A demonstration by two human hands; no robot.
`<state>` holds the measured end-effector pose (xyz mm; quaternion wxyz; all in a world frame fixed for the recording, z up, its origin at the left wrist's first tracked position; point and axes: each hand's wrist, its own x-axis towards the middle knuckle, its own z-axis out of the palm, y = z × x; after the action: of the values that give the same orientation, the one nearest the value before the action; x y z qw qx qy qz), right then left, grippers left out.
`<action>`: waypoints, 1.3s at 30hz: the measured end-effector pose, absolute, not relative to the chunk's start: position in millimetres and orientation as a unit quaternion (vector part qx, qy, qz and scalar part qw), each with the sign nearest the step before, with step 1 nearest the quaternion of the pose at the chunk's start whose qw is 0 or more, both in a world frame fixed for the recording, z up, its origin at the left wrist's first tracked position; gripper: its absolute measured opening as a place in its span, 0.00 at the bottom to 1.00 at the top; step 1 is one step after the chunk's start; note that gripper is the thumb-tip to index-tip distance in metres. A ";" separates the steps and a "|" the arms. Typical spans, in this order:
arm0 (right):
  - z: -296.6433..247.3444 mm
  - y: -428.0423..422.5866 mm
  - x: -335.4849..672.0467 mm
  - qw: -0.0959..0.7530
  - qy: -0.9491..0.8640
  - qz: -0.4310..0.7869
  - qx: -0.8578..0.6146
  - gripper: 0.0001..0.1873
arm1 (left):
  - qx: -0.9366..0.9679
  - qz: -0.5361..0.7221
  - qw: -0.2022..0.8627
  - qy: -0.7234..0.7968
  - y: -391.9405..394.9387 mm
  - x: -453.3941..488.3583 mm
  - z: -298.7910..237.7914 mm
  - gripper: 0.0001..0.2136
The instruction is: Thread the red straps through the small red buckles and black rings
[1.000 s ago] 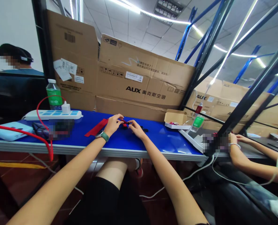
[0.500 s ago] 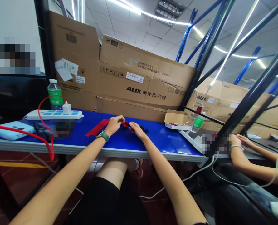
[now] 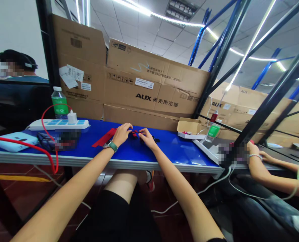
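Observation:
My left hand [image 3: 122, 134], with a green-strapped watch on its wrist, is over the blue table. Its fingers are bent and pinched at one end of a small piece of red ribbon [image 3: 135, 132]. Opposite it, my right hand [image 3: 146, 138] pinches the same ribbon between thumb and fingers. The ribbon's exact shape is too small to make out. Flat red ribbon strips [image 3: 103, 138] lie beside my left hand, partly covered by it. Small black pieces [image 3: 155, 139] rest just behind my right hand.
A power strip [image 3: 58, 124], a green-labelled bottle [image 3: 60, 103] and a light-blue case [image 3: 14, 141] stand at left. Cardboard sheets [image 3: 154, 87] wall the back. An open small box [image 3: 191, 129] sits at right. Beyond the rack post, a co-worker's hands [image 3: 255, 151] work.
My two hands have moved slightly apart, and more of the small red piece shows between them. The co-worker's hands at right have shifted a little.

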<state>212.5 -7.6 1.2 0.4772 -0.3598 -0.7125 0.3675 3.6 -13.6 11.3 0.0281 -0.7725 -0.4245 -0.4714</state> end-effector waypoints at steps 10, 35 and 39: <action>-2.3 8.5 222.1 0.499 -0.729 0.231 -0.408 0.11 | -0.685 -0.262 0.067 -0.677 -7.4 -7.4 -6.8 0.16; 2.0 -6.3 249.0 0.152 -0.691 -0.120 -0.697 0.15 | -0.701 -0.311 0.077 -0.638 -19.7 0.8 9.2 0.09; 3.7 -4.5 249.3 0.154 -0.695 -0.119 -0.692 0.15 | -0.727 -0.281 0.120 -0.614 -20.8 0.6 5.0 0.11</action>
<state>249.3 -4.5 3.7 0.1544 -0.6920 -0.6951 -0.1189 0.6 -20.8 5.0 0.1205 -0.7273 -0.6145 -0.2811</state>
